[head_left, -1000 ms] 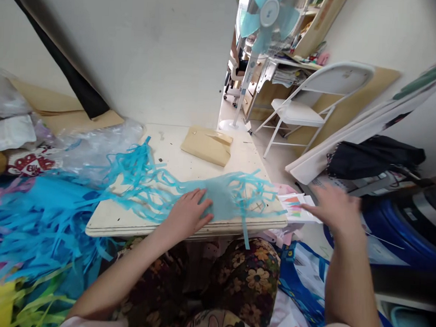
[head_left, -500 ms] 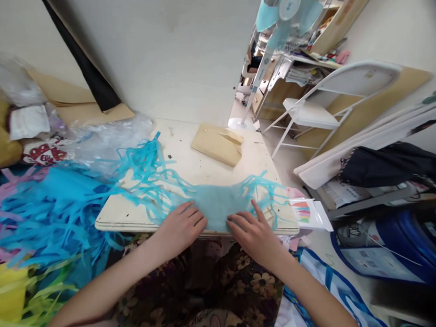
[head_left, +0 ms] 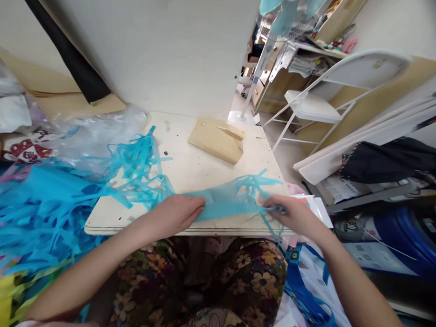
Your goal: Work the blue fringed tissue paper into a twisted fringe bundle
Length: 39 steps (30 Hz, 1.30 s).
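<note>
A blue sheet (head_left: pixel 226 206) with cut strips at its ends is lying across the near part of the worktop (head_left: pixel 192 174), stretching between the two hands. The left hand (head_left: pixel 181 211) is resting on its left part with the fingers pressed together; the thumb is hidden, so I cannot tell whether it is pinching the sheet or only pressing it down. The right hand (head_left: pixel 283 206) is pinching a bunch of the right-hand strips (head_left: pixel 251 184) between thumb and fingers, and a few ends are hanging over the near edge. The sheet is looking thin, so a hard pull from the right hand could be tearing strips off where they are joining the middle. If the left hand is bearing too lightly, the whole sheet could be sliding or skewing under that same pull. Strips not gathered into the right hand are spreading loose over the worktop and could be tangling, while the left strips (head_left: pixel 135 155) are lying close to the blue pile (head_left: pixel 53 209) and could be catching on it. A folded brown paper (head_left: pixel 215 140) is sitting farther back, well apart from both hands.
</note>
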Each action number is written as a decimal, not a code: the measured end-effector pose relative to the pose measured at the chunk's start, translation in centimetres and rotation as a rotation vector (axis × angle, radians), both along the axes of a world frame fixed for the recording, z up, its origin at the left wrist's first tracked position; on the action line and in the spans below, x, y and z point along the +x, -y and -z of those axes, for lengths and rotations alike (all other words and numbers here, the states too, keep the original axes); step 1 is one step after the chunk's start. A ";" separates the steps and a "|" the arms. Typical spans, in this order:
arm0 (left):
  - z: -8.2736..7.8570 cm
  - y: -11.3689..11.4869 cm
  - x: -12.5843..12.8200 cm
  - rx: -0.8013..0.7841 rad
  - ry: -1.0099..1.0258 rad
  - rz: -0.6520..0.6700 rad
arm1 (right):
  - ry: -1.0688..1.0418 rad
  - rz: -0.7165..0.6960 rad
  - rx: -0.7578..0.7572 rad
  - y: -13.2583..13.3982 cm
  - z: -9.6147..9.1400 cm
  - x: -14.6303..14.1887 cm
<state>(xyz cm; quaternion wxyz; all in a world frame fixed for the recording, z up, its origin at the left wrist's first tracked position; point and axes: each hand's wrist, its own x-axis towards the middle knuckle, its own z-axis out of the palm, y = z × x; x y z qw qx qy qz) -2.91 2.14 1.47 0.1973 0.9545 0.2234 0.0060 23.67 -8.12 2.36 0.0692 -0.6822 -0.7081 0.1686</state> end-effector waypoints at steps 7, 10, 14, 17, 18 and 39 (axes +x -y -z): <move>-0.4 -1.3 0.4 -0.207 0.039 0.025 | -0.011 0.448 -0.223 -0.1 -2.3 9.1; -0.6 -0.8 0.4 -0.260 0.008 0.070 | 0.399 0.660 0.180 0.2 -3.8 5.9; -0.6 -0.1 0.6 -0.285 0.016 0.087 | 0.003 -0.039 0.263 -0.8 -3.5 -2.9; -0.7 0.0 0.8 -0.328 0.005 0.067 | -0.045 -0.303 0.066 -2.4 -2.2 -6.8; -0.8 0.0 0.9 -0.344 -0.004 0.058 | -0.050 -0.346 0.024 -3.0 -1.9 -7.3; -1.3 -0.4 2.2 0.025 -0.217 -0.072 | -0.183 -0.387 -0.330 -6.3 -1.0 -7.4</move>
